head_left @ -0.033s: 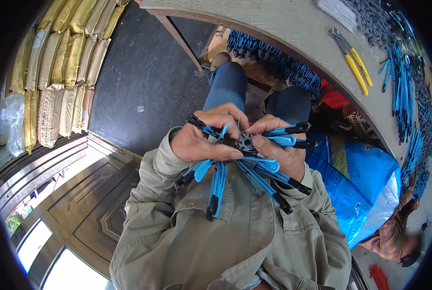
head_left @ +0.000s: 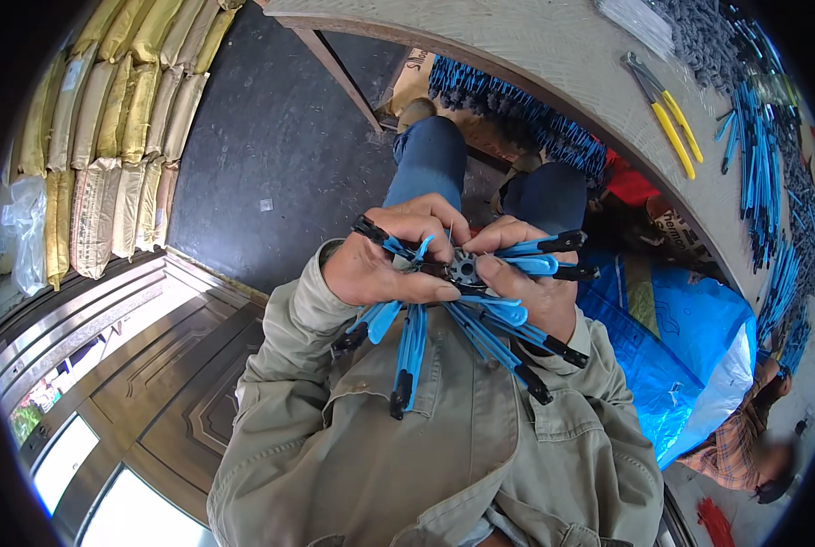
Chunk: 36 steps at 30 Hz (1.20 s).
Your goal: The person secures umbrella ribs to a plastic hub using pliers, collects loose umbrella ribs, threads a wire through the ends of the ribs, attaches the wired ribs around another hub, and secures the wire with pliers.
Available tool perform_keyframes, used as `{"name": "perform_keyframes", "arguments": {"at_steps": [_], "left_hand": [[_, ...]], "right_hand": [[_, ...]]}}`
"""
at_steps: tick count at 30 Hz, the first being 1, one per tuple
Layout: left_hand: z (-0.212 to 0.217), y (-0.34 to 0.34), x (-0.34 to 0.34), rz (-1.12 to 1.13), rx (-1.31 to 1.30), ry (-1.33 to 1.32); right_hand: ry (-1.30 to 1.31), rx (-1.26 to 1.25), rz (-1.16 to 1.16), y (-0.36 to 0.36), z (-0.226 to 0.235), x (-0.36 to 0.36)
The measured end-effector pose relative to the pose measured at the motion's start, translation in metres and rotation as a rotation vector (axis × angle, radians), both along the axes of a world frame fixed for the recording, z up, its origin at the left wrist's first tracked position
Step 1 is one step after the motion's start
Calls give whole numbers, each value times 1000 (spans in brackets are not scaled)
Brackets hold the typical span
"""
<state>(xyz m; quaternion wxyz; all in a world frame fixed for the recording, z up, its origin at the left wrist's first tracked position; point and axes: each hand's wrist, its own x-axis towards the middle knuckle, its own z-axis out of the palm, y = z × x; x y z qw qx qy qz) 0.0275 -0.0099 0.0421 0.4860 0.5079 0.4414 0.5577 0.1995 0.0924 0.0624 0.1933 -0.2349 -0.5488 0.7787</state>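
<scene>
In front of my chest I hold a spoked assembly: a small round grey hub (head_left: 463, 268) with folded blue arms (head_left: 411, 351), tipped in black, fanning out around it. My left hand (head_left: 362, 271) grips the hub's left side, its thumb laid along the near edge and fingers bent around a blue arm. My right hand (head_left: 546, 299) pinches the hub's right side between thumb and forefinger, with blue arms passing over and under it. Several arms hang down toward my jacket (head_left: 444, 456). The fingers hide part of the hub and the inner ends of some arms.
A table (head_left: 517, 55) curves across the top right, bearing yellow-handled pliers (head_left: 670, 123) and piles of blue-and-black arms (head_left: 758, 182). Below it lie more blue pieces (head_left: 517, 100). A blue plastic sheet (head_left: 671, 346) is at my right, near another person (head_left: 735, 447). Stacked sacks (head_left: 107, 137) stand left.
</scene>
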Motion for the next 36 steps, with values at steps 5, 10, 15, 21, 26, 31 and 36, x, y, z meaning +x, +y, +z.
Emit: {"name": "perform_keyframes", "arguments": {"at_steps": [5,10,15,21,26,31,36], "left_hand": [[-2,-2,1,7,12,32],[-3,-4,5,42,-32,-45],[-3,-6,7,80,-45,-31],[-6,-12,16,167,-66,-108],[-3,-15,19,205,-93,-232],[-2,-16,23,260,-81,-214],[0,-15,24,264,-113,-198]], "right_hand": [[-13,47,33,-1,3,-1],[-146,-31,118,4,14,-1],[-59,-58,85,3,8,-2],[73,-57,112,7,-9,0],[87,-38,147,11,-4,-2],[25,-130,152,13,0,-4],[2,-105,150,15,-1,-4]]}}
